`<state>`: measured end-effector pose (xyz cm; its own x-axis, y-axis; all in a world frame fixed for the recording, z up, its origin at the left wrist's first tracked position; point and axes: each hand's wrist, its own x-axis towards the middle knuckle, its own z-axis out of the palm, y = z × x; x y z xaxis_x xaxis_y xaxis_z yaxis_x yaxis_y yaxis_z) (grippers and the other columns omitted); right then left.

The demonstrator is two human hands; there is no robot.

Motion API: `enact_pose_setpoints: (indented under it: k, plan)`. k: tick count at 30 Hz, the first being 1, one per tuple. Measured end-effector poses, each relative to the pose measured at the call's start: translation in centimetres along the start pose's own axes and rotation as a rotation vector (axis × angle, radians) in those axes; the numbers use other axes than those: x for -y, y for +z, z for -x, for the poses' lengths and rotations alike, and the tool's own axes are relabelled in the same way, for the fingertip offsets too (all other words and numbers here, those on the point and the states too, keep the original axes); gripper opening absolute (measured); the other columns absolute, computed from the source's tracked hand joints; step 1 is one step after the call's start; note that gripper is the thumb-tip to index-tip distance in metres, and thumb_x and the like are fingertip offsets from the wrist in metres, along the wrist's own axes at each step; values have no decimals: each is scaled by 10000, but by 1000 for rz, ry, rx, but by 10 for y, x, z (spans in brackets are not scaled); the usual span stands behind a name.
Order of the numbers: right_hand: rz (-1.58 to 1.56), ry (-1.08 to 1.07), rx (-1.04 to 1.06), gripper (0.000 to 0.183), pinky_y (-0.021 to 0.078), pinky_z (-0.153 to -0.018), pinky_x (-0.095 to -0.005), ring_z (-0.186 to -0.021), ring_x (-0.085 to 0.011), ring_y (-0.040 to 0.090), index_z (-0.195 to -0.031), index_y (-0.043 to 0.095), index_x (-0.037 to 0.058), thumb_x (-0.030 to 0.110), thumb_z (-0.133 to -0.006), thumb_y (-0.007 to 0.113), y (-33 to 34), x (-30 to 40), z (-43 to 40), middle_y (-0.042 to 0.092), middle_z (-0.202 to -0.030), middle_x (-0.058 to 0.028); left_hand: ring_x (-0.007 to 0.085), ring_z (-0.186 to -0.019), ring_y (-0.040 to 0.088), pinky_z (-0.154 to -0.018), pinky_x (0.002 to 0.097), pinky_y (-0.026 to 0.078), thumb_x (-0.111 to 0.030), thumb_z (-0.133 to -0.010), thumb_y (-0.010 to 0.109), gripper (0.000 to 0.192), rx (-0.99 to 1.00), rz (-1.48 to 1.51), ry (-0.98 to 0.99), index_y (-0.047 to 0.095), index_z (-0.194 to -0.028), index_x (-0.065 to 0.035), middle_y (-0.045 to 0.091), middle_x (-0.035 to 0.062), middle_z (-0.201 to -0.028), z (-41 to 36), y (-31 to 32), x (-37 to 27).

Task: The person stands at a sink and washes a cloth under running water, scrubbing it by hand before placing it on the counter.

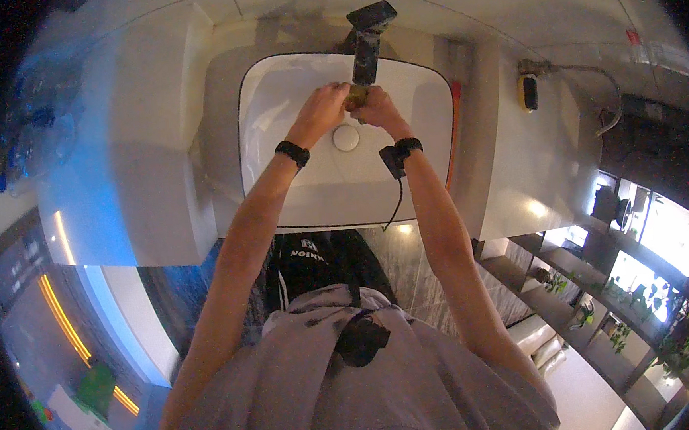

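Observation:
A white washbasin (318, 175) with a dark rim lies before me, a round white drain cover (345, 137) in its floor. From its far edge a dark faucet (366, 57) reaches over the bowl. Just under the faucet's near end, my left hand (323, 108) and my right hand (378, 108) meet around a small yellowish-green object (357, 96), perhaps a sponge or cloth; the picture does not settle it. Both hands have their fingers closed on it. Dark bands circle both wrists, and a small black device (391, 161) with a cable hangs at the right one.
Raised pale ledges flank the basin left (154, 144) and right (514, 161). A red-orange strip (457, 129) runs along the basin's right edge. A yellow and black object (529, 93) is at the right, near a curved hose (608, 85). Shelves with plants (585, 312) stand at lower right.

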<state>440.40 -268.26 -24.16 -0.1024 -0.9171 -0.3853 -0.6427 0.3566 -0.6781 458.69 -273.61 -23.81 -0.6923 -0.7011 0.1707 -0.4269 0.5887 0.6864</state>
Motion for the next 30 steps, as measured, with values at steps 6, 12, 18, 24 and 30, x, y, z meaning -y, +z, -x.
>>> enact_pose_setpoints:
  k: [6, 12, 18, 24, 30]
  plan:
    - [-14, -160, 32, 101, 546, -583, -304, -623, -120, 662, -899, 751, 53, 73, -807, 785, 6, -2, 0, 727, -747, -14, 443, -987, 677, -879, 521, 550, 42, -833, 629, 305, -18, 23, 10, 638, -1138, 30, 694, 260, -1030, 0, 0, 0]
    - [-85, 155, 97, 364, 624, -780, -411, -864, -300, 766, -1062, 734, 65, 173, -751, 891, -3, 6, 2, 784, -927, -100, 450, -992, 670, -875, 528, 544, 33, -834, 643, 314, -90, 26, -32, 665, -1148, 21, 705, 256, -1039, 4, 1, -7]
    - [61, -232, -97, 517, 588, -910, -460, -1041, -377, 706, -1170, 667, 58, 189, -731, 907, -17, 2, 12, 741, -1073, -174, 385, -949, 705, -855, 454, 571, -60, -868, 750, 319, -57, 333, -69, 689, -1172, 16, 725, 239, -1050, 0, 4, 16]
    - [74, -385, -289, 470, 550, -928, -502, -1059, -447, 624, -1167, 650, 16, 127, -764, 864, -18, 8, 12, 693, -1070, -198, 191, -950, 724, -802, 332, 615, -193, -934, 805, 404, 16, 717, -277, 655, -1246, 15, 746, 119, -1081, -4, 3, 27]
    - [83, -340, -446, 453, 546, -950, -503, -1063, -442, 623, -1193, 643, 3, 81, -788, 831, -17, 10, 17, 695, -1097, -193, 167, -918, 721, -792, 318, 625, -143, -945, 787, 362, 22, 1224, -541, 651, -1234, 27, 738, 76, -1075, -16, 3, 15]
